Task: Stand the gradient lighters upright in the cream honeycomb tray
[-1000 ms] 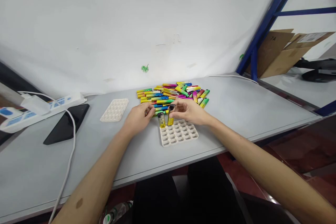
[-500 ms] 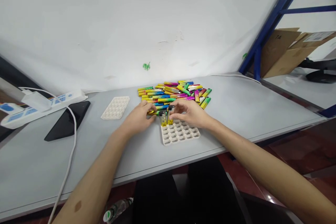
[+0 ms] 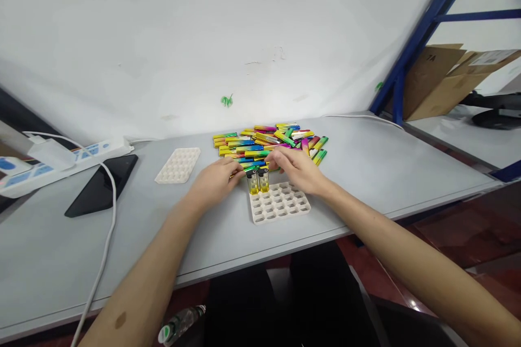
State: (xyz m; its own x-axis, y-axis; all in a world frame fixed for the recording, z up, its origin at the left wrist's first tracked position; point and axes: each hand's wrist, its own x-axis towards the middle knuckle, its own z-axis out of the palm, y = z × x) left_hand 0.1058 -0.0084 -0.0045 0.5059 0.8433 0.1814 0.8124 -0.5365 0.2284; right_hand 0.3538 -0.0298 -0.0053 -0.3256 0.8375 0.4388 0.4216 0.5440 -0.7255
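Observation:
A white tray with rows of holes [image 3: 280,207] lies on the grey table. Two clear lighters with black tops and yellow bases [image 3: 258,181] stand side by side in its back left corner. Behind it spreads a heap of shiny multicoloured pieces [image 3: 266,141]. My left hand [image 3: 217,180] is at the heap's front left edge, fingers closed on a coloured piece mostly hidden by them. My right hand [image 3: 296,168] hovers over the back of the tray by the heap, fingers bent; whether anything is between the fingertips is hidden.
A second white tray [image 3: 178,165] lies to the left. Beyond it are a black phone [image 3: 101,185], a power strip [image 3: 93,153] and a white cable [image 3: 109,227]. Blue shelving [image 3: 401,73] with cardboard boxes [image 3: 437,84] stands at the right. A plastic bottle [image 3: 182,325] is below the table.
My right hand has let go of the second lighter, which now stands upright in the tray, and has moved slightly back toward the heap. My left hand's fingers have drawn closer together.

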